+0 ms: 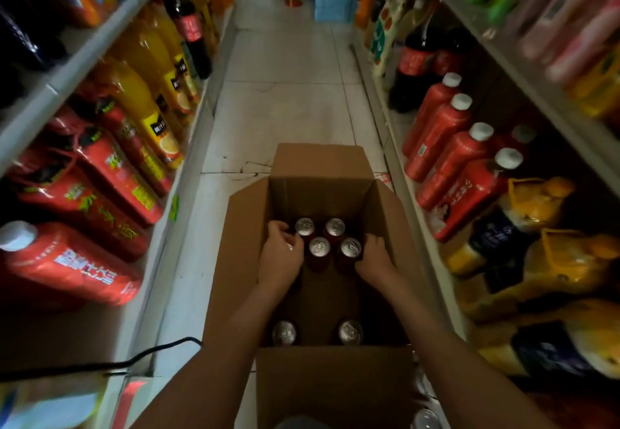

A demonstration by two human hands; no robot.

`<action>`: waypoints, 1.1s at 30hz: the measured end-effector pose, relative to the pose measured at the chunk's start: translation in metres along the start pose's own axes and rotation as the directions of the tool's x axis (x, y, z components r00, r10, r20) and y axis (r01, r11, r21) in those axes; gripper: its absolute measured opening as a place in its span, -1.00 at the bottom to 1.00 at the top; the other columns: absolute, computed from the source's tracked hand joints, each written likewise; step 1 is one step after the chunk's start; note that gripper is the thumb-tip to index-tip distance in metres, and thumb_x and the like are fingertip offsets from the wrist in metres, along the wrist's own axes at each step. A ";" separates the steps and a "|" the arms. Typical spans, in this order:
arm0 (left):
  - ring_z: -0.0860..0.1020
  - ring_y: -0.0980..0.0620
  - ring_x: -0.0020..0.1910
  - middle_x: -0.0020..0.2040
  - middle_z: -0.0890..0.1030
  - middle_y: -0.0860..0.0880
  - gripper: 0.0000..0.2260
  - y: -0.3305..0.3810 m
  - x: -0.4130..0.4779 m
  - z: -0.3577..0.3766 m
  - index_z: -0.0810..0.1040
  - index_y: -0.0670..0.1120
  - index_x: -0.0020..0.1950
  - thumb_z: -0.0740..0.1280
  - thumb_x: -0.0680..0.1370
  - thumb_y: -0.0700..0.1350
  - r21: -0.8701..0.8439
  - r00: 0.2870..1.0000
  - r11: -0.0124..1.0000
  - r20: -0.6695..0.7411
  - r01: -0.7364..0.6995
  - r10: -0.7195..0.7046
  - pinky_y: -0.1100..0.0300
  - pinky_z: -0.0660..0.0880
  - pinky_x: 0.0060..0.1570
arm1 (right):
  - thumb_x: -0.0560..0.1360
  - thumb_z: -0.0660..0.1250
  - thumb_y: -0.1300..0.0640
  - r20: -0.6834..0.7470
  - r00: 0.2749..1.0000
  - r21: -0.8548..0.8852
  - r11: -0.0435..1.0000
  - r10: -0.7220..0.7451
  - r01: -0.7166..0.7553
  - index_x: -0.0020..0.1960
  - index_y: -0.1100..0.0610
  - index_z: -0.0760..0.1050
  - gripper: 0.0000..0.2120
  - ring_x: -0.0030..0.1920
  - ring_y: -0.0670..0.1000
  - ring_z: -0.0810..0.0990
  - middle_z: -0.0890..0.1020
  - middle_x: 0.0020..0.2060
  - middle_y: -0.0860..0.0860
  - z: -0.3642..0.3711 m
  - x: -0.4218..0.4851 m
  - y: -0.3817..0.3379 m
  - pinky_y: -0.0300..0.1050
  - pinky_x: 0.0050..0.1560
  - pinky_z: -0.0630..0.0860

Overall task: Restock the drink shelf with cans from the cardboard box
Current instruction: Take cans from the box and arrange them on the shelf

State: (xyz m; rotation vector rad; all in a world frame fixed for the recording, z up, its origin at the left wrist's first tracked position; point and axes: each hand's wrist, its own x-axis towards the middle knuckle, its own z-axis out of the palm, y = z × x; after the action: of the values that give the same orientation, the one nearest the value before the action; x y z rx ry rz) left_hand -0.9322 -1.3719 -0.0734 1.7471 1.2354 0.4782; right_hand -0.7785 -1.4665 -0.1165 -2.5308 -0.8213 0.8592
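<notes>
Cans (319,248) flanked by left hand (280,255) and right hand (376,255), fingers curled; grip unclear.

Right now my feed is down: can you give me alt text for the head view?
The left hand and right hand reach into an open cardboard box on the aisle floor, flanking four upright cans at its far end; a grip is unclear. Two more cans stand at the near end. Stocked bottle shelves line both sides.
</notes>
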 end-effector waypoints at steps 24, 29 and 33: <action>0.41 -0.17 0.28 0.49 0.00 -0.30 -0.47 -0.115 0.075 0.095 0.06 0.00 0.51 0.15 0.60 -0.26 0.825 0.936 0.557 0.267 -0.098 -0.231 0.09 0.45 0.15 | 0.51 0.29 0.12 0.075 0.985 -0.722 0.673 -0.157 0.162 0.48 0.05 0.08 -0.37 0.36 0.18 0.30 0.30 0.37 0.18 0.093 0.097 0.031 0.08 0.37 0.17; 0.42 -0.20 0.27 0.37 0.28 -0.28 -0.49 -0.113 0.070 0.090 0.13 0.00 0.51 0.22 0.60 -0.12 0.816 0.893 0.563 0.344 -0.130 -0.291 0.05 0.41 0.19 | 0.52 0.28 0.19 0.111 0.990 -0.530 0.837 -0.086 0.132 0.48 0.05 0.10 -0.40 0.39 0.19 0.19 0.19 0.40 0.17 0.087 0.087 0.025 0.05 0.23 0.41; 0.42 -0.23 0.26 0.37 0.24 -0.26 -0.30 -0.079 0.054 0.068 0.15 0.03 0.48 0.42 0.44 0.03 0.713 0.874 0.700 0.353 -0.019 -0.335 0.05 0.42 0.18 | 0.50 0.29 0.13 0.061 0.998 -0.380 0.924 -0.027 0.048 0.41 0.06 0.19 -0.48 0.34 0.22 0.22 0.23 0.35 0.19 0.052 0.059 0.007 0.05 0.21 0.41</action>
State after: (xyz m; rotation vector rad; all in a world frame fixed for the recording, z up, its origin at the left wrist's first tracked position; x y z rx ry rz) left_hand -0.9014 -1.3483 -0.1848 2.1642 1.2770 -0.5997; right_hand -0.7706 -1.4287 -0.1848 -2.8200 -1.1499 0.8259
